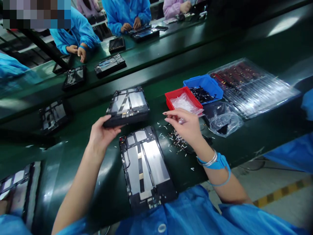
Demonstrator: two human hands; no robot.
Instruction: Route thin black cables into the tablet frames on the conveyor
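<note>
My left hand (pixel 104 132) grips the near left corner of an opened tablet (pixel 129 103) in a thick black holder, thumb on top and fingers underneath. Silver battery panels and a slanting flat cable show inside it. Closer to my body, a second opened tablet (pixel 156 160) lies face up on the bench, touched by neither hand. My right hand (pixel 186 125) is raised over a pile of small black and white pieces (pixel 179 140), thumb and forefinger nearly together in a pinch. Whatever may be between those fingertips is too small to make out.
Behind my right hand stand a red bin (pixel 171 98) with a clear bag and a blue bin (pixel 205 83) of small black parts. A plastic bag (pixel 226 122) and a clear tray (pixel 264 88) of circuit boards lie rightward. Co-workers (pixel 129 16) handle tablets across the bench.
</note>
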